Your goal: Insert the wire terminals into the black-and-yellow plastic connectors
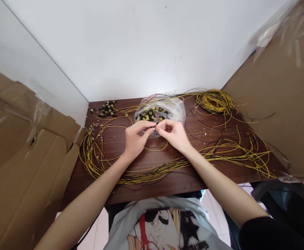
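My left hand (pixel 135 138) and my right hand (pixel 173 133) meet over the middle of a dark wooden table (pixel 154 189), fingertips pinched together on a small black connector (pixel 154 128) and the end of a yellow wire (pixel 154 149). Just behind my hands lies a clear plastic bag (pixel 176 107) holding several small black-and-yellow connectors. Long yellow wires (pixel 152 173) loop across the table under my wrists.
A pile of black-and-yellow connectors (pixel 106 108) sits at the back left. A coil of yellow wire (pixel 214 100) lies at the back right, more wire (pixel 245 152) trails right. Cardboard sheets (pixel 24 156) stand left, cardboard (pixel 282 104) on the right; a white wall is behind.
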{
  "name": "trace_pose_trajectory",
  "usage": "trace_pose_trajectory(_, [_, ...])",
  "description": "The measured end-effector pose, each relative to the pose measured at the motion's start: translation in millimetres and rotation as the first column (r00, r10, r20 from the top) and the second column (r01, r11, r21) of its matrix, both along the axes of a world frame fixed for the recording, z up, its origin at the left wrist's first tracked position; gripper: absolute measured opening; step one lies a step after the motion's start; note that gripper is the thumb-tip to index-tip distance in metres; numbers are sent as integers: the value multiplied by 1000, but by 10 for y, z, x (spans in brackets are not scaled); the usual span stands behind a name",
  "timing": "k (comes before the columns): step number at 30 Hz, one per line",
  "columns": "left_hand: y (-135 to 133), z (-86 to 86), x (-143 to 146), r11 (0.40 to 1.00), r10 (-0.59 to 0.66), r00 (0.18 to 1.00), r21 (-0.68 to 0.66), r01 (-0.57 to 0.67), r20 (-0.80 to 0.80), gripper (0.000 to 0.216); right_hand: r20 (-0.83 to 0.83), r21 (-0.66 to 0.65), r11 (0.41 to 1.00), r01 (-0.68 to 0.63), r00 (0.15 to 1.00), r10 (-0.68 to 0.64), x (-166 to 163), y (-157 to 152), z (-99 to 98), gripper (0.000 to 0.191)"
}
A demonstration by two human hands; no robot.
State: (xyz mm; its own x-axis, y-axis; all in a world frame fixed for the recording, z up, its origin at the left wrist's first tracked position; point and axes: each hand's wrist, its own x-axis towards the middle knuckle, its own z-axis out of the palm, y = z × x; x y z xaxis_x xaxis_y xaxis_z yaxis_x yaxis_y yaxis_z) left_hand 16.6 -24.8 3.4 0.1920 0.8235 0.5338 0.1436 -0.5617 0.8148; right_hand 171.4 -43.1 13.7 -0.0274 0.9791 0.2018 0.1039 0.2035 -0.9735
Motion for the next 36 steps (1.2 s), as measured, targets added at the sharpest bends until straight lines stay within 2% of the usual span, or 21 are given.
trace_pose_trajectory(6, [15, -8, 13, 996, 22, 996, -88, -15, 81, 14, -7, -24, 1000, 18, 1000, -18, 0, -4, 45, 18])
trace_pose_trajectory(9, [6, 1, 20, 996, 8, 996, -88, 0, 89, 13, 8, -12, 1000, 24, 1000, -24, -1, -6, 43, 20])
trace_pose_trajectory(17, [-15, 28, 18, 998, -22, 1000, 65, 20, 21, 9, 13, -3, 1000, 17, 1000, -17, 4, 7, 27, 15])
trace_pose_trajectory(27, [-67, 26, 31, 940, 80, 990, 339, -36, -116, 8, 161, 47, 990, 131, 977, -137, -25, -59, 76, 9])
trace_pose_trajectory(36, [-68, 21, 16, 942, 94, 987, 332, -45, -132, 9, 152, 18, 995, 95, 984, -96, -13, -49, 64, 9])
